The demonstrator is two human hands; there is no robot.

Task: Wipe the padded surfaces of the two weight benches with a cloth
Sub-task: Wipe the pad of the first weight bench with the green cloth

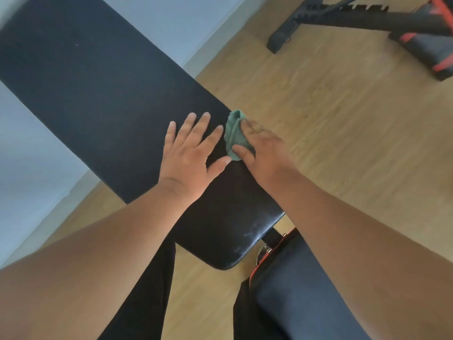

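A long black padded backrest (98, 94) of the near weight bench runs from the upper left toward the lower middle. Its black seat pad (301, 298) with a red edge lies at the lower right. My left hand (188, 155) rests flat on the backrest with fingers spread. My right hand (259, 148) presses a crumpled green cloth (234, 133) against the backrest's right edge, its fingers curling over that edge. White smudges show near the backrest's lower end (245, 239). A second bench (367, 20), black with red trim, stands at the top right.
Light wooden floor (343, 119) spreads to the right of the bench. A pale wall with a white skirting board (36, 168) runs along the left. My dark trouser legs (147, 290) stand below the backrest.
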